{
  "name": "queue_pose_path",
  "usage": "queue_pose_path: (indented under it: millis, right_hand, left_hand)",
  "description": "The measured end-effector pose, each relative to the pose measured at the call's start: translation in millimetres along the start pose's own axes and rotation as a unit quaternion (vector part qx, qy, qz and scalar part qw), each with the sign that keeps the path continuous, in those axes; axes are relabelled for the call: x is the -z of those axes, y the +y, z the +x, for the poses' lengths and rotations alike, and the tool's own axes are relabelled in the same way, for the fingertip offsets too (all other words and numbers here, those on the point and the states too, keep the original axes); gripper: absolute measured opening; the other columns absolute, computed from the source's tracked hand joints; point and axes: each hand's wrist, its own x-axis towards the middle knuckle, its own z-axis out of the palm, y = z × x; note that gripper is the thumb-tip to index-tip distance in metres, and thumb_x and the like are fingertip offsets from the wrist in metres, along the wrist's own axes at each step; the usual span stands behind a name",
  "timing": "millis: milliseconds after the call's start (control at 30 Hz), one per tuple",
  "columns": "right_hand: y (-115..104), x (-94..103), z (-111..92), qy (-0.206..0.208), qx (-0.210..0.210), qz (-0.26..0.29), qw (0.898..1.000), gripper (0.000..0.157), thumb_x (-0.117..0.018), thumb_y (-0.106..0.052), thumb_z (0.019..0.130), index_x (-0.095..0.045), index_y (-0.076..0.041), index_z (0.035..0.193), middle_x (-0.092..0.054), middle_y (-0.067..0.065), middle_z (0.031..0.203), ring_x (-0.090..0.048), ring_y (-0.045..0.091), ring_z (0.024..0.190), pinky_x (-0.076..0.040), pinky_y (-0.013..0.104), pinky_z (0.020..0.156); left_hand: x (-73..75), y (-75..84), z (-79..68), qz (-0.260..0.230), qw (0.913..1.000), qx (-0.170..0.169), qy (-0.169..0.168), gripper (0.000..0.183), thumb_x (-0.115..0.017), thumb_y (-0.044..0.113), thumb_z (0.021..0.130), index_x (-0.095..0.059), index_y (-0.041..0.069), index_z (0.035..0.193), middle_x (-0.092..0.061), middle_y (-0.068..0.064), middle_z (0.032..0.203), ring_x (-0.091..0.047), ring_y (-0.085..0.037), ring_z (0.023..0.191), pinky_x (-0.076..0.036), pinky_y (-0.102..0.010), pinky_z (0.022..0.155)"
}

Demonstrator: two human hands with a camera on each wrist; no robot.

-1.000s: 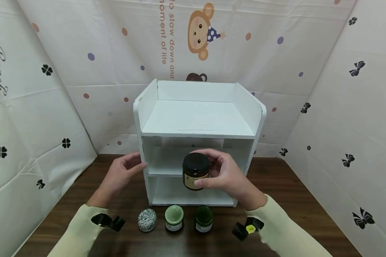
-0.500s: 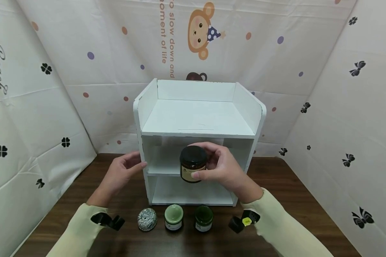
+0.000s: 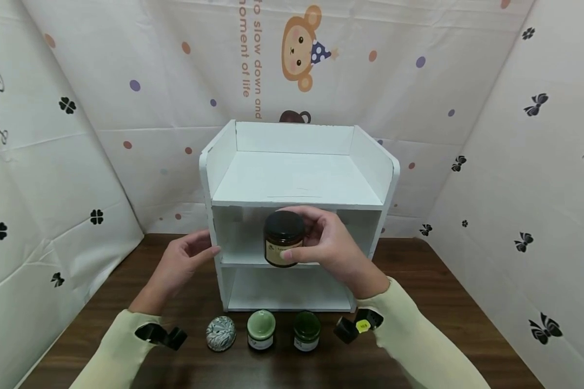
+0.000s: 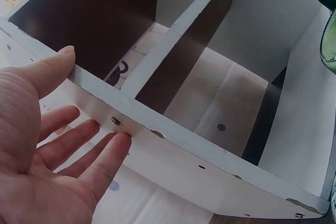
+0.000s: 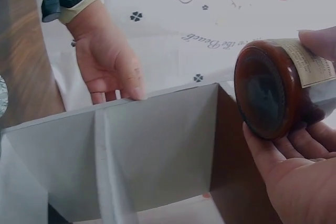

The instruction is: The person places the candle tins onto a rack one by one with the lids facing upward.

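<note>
My right hand (image 3: 328,246) grips a dark amber glass jar (image 3: 277,254) with a black lid and a cream label. It holds the jar upright in front of the middle opening of a white shelf unit (image 3: 297,178). In the right wrist view, the brown glass base of the jar shows, with fingers beneath and the thumb on the label. My left hand (image 3: 180,265) is at the unit's left side panel. Seen from the left wrist, its thumb touches the front edge and its loosely extended fingers (image 4: 107,166) lie along the outer face.
Before the unit, on the dark wooden table (image 3: 399,351), stand a patterned grey-white round object (image 3: 221,334), a light green jar (image 3: 261,327) and a dark green jar (image 3: 306,329). Printed white cloth (image 3: 165,70) surrounds the table at the back and both sides.
My right hand has raised the amber jar and carried it slightly left, from the lower opening to the middle one. The left hand has stayed at the side panel.
</note>
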Motion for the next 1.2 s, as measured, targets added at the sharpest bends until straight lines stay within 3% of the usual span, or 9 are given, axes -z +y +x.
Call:
queue_pose_path:
  millis: [567, 867, 1100, 1200]
  right_hand:
    - [-5.6, -1.6, 14.5, -0.023, 0.013, 0.014, 1.0, 0.063, -0.083, 0.001, 0.076, -0.059, 0.001, 0.135, -0.068, 0.011, 0.122, -0.07, 0.018, 0.103, -0.059, 0.028, 0.089]
    - [-11.6, -4.9, 21.8, -0.017, 0.016, 0.022, 0.999, 0.063, -0.079, 0.008, 0.075, -0.059, 0.002, 0.135, -0.067, 0.014, 0.124, -0.069, 0.019, 0.105, -0.059, 0.028, 0.09]
    - [-19.1, -5.6, 28.0, -0.011, 0.023, 0.0, 1.0, 0.061, -0.079, 0.006, 0.077, -0.06, -0.002, 0.134, -0.067, 0.015, 0.126, -0.068, 0.021, 0.107, -0.058, 0.028, 0.089]
    - [-20.8, -5.1, 31.7, -0.012, 0.029, -0.002, 0.999, 0.061, -0.08, 0.004, 0.077, -0.06, -0.001, 0.134, -0.067, 0.015, 0.126, -0.068, 0.021, 0.106, -0.058, 0.027, 0.089]
  left_hand:
    - [0.9, 1.9, -1.1, -0.01, 0.9998, 0.014, -0.005, 0.068, -0.073, 0.046, 0.094, -0.052, 0.016, 0.151, -0.057, -0.011, 0.149, -0.056, -0.032, 0.133, -0.051, -0.052, 0.106]
    - [-0.3, 0.6, -0.7, -0.007, 0.9999, 0.008, -0.003, 0.066, -0.072, 0.045, 0.095, -0.052, 0.015, 0.15, -0.058, -0.011, 0.148, -0.057, -0.029, 0.132, -0.054, -0.034, 0.1]
    - [-0.3, 2.6, -2.5, -0.003, 0.9999, 0.01, 0.0, 0.067, -0.072, 0.046, 0.095, -0.052, 0.015, 0.15, -0.057, -0.011, 0.148, -0.056, -0.031, 0.132, -0.052, -0.05, 0.106]
    - [-0.1, 2.9, -2.7, 0.001, 1.0, 0.01, 0.0, 0.067, -0.072, 0.047, 0.094, -0.052, 0.016, 0.15, -0.058, -0.011, 0.148, -0.056, -0.031, 0.132, -0.052, -0.05, 0.106]
